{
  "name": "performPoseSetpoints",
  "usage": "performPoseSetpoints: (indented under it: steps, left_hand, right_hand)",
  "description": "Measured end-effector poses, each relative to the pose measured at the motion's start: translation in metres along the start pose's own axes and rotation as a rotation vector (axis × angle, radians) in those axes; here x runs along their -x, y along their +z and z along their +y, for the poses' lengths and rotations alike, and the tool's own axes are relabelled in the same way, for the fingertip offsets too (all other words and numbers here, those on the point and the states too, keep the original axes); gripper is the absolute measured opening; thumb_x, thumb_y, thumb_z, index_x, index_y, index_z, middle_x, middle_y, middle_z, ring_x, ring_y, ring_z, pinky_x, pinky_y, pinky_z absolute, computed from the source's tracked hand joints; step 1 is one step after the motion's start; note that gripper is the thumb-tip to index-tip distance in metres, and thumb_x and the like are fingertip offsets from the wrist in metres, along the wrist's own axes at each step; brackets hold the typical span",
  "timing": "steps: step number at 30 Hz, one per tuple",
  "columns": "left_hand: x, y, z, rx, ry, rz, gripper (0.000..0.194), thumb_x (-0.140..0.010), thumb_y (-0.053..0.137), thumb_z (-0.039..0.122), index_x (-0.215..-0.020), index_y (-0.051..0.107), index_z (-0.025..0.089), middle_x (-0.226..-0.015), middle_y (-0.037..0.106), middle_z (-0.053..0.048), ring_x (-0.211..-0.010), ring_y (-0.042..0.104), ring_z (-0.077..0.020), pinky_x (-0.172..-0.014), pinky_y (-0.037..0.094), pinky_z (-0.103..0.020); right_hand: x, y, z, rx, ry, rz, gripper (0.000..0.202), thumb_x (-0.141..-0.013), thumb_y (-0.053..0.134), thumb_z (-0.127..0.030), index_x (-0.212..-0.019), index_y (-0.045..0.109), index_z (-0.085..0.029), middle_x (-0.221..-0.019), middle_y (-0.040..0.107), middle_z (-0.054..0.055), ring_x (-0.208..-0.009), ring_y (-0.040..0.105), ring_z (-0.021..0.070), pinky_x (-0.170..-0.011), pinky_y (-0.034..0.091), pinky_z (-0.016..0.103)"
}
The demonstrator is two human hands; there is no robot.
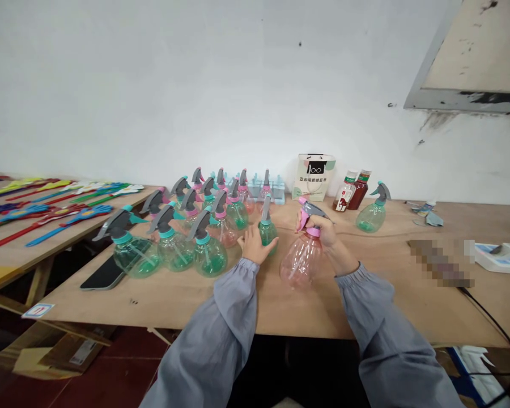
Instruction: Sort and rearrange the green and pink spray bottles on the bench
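My right hand (pixel 329 232) is wrapped round the neck and trigger head of a clear pink spray bottle (pixel 300 263), which is slightly tilted at the front of the table. My left hand (pixel 257 245) has its thumb and fingers apart, in front of a green spray bottle (pixel 268 229) with a grey head. Whether the fingertips touch that bottle I cannot tell. Left of this hand, several green and pink spray bottles stand close together, a green one (pixel 210 258) nearest. Another green spray bottle (pixel 370 216) stands apart at the right.
Behind stand a paper bag (pixel 317 178), two drink bottles (pixel 352 191) and a light-blue rack (pixel 276 190). A phone (pixel 104 275) lies at the left, partly under a bottle. A cable (pixel 488 311) runs at the right. Colourful hand-shaped items (pixel 68 218) cover the left table.
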State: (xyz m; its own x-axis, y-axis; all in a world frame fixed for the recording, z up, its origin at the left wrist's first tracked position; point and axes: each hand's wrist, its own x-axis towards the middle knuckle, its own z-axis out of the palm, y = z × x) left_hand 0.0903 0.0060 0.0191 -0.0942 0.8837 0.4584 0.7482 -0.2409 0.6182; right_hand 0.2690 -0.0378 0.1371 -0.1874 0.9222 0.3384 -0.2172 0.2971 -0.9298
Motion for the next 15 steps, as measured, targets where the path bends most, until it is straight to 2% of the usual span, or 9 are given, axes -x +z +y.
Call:
performPoseSetpoints:
  steps: [4,6,9,12,15]
  left_hand:
    - [-0.0004,-0.0006,0.0003,-0.001,-0.005,-0.008,0.082,-0.077,0.073,0.053,-0.143,0.043,0.017,-0.135,0.058,-0.022,-0.132,0.049,-0.0391,-0.108,0.031,-0.054]
    - [-0.0003,-0.0013,0.0012,-0.014,-0.004,-0.018,0.081,-0.077,0.073,0.052,-0.143,0.043,0.016,-0.135,0.057,-0.022,-0.131,0.050,-0.0391,-0.107,0.031,-0.054]
    - [0.0001,-0.0027,0.0032,-0.047,-0.006,-0.024,0.081,-0.078,0.071,0.052,-0.144,0.042,0.016,-0.136,0.058,-0.022,-0.130,0.050,-0.0379,-0.107,0.032,-0.054]
    - [0.0007,-0.0048,0.0057,-0.090,-0.023,-0.038,0.080,-0.080,0.070,0.052,-0.145,0.041,0.016,-0.137,0.058,-0.021,-0.130,0.051,-0.0358,-0.108,0.032,-0.052]
    - [0.0011,-0.0066,0.0076,-0.113,-0.029,-0.050,0.079,-0.081,0.069,0.052,-0.145,0.042,0.016,-0.139,0.057,-0.021,-0.130,0.052,-0.0347,-0.108,0.032,-0.051]
  right_hand:
    - [0.0001,0.0020,-0.0005,-0.019,0.051,-0.044,0.018,-0.051,0.056,-0.024,-0.067,0.064,-0.023,-0.073,0.071,0.004,-0.078,0.067,0.0255,-0.058,0.049,0.032]
    - [0.0011,0.0032,-0.0005,-0.019,0.071,-0.035,0.018,-0.051,0.057,-0.024,-0.068,0.066,-0.024,-0.071,0.071,0.003,-0.071,0.065,0.0228,-0.051,0.044,0.028]
    - [0.0022,0.0046,-0.0002,-0.050,0.082,0.007,0.011,-0.049,0.056,-0.025,-0.057,0.063,-0.022,-0.060,0.065,0.003,-0.056,0.055,0.0174,-0.044,0.036,0.026]
    - [0.0023,0.0058,0.0003,-0.060,0.122,-0.002,0.009,-0.047,0.056,-0.025,-0.053,0.060,-0.021,-0.058,0.063,0.003,-0.055,0.051,0.0160,-0.044,0.034,0.025]
    - [0.0016,0.0067,0.0015,-0.043,0.121,-0.033,0.015,-0.051,0.058,-0.026,-0.063,0.063,-0.022,-0.065,0.065,0.002,-0.062,0.055,0.0179,-0.050,0.039,0.027]
